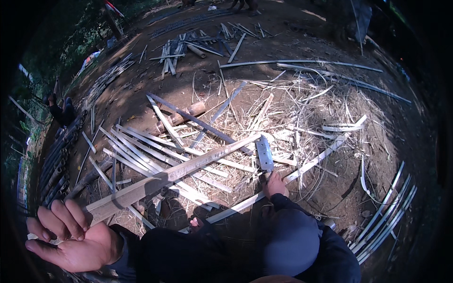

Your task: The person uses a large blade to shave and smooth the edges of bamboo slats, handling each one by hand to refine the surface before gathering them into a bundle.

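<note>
My left hand (78, 236), palm up at the lower left, has its fingers curled round the near end of a long split bamboo slat (174, 173). The slat slopes up and to the right, and its far end lies by the blade of a machete (265, 154). My right hand (275, 185), right of centre, grips that machete by its handle, with the broad metal blade pointing away from me. Whether blade and slat touch, I cannot tell. Beneath the slat, several pale split strips (141, 153) fan out on the ground.
Curly shavings (306, 108) cover the sunlit ground ahead. A bamboo pole section (188, 112) lies beyond the slat. Long strips (302, 63) stretch across the far side, and a bundle of strips (389, 221) rests at right. Dark bamboo poles (56, 160) are stacked at left, near another person (63, 111).
</note>
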Motion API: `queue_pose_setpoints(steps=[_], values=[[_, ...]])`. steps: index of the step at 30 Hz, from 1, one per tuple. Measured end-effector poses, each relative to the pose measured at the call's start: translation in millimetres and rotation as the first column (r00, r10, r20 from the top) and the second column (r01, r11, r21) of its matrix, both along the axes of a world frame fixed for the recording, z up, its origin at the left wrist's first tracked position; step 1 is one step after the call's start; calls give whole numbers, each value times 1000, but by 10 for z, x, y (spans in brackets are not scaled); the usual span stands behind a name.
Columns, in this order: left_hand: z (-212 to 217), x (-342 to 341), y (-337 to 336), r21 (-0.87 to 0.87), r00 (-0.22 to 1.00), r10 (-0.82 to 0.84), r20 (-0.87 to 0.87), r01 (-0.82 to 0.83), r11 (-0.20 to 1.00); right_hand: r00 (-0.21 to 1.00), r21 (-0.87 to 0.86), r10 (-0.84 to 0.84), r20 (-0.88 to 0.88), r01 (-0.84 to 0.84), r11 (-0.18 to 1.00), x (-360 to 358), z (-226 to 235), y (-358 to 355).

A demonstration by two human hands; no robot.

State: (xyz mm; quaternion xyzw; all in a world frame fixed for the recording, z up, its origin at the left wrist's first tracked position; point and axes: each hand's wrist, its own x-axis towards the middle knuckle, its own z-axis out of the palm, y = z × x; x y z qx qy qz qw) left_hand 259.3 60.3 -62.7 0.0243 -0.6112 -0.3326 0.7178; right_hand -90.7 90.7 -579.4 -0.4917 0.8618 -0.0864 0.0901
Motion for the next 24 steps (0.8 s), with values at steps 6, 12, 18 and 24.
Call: queue_pose_setpoints(steps=[6, 12, 18, 24], values=[[28, 48, -62, 35, 999, -33, 23, 32, 999, 976, 64, 23, 217, -38, 997, -195, 431, -149], [-26, 129, -197, 69, 974, -167, 152, 159, 985, 813, -424, 246, 528, 2, 906, 71, 1055, -151], [-116, -40, -414, 143, 956, -281, 79, 268, 953, 601, -505, 554, 576, -272, 819, 344, 1573, 44], [-30, 264, -461, 188, 967, -244, 75, 227, 956, 490, -302, 489, 722, -413, 859, 450, 1424, 162]])
